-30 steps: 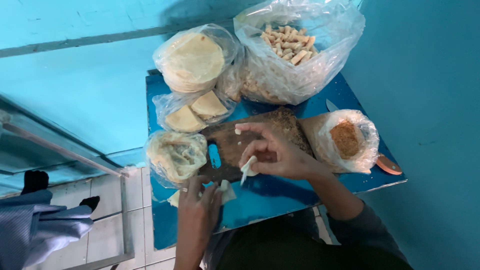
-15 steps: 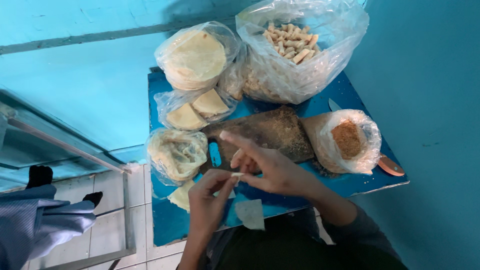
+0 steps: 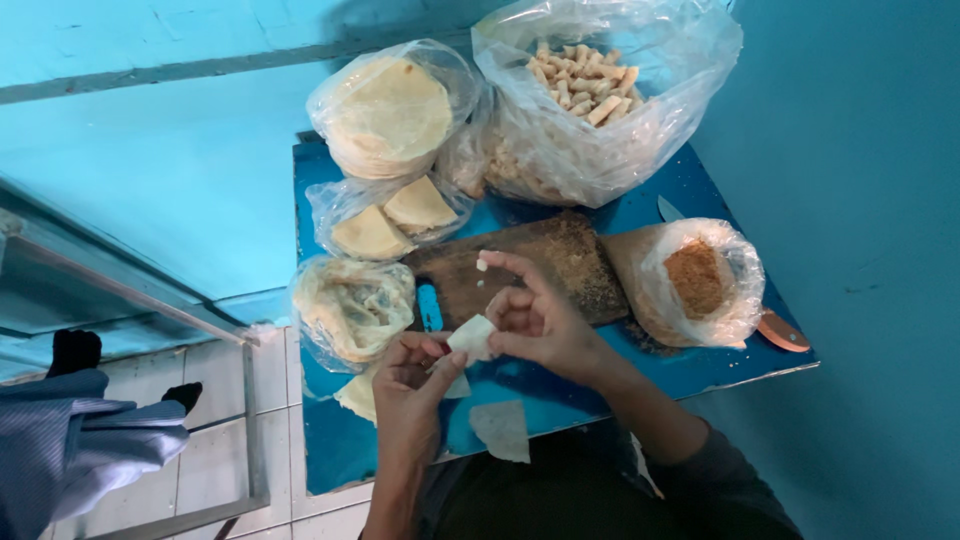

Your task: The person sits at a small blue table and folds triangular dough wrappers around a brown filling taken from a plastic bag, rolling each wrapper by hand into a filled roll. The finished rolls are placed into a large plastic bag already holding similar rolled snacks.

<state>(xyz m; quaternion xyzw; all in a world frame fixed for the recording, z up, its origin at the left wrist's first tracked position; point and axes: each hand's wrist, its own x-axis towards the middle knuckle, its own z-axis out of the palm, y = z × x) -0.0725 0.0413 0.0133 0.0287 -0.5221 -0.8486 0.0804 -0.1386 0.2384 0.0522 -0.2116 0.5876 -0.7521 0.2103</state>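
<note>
Hands, left (image 3: 412, 378) and right (image 3: 535, 322), each grip 1 wrapper (image 3: 472, 337), its filling hidden.

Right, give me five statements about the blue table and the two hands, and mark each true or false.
1. Both hands, left hand and right hand, hold a pale folded wrapper piece. True.
2. The large clear plastic bag of small rolls sits at the table's near edge. False: it is at the far edge.
3. The dark wooden cutting board lies on the blue table. True.
4. The bag of brown filling is tied shut. False: open.
5. A loose wrapper sheet lies on the near edge. True.
</note>
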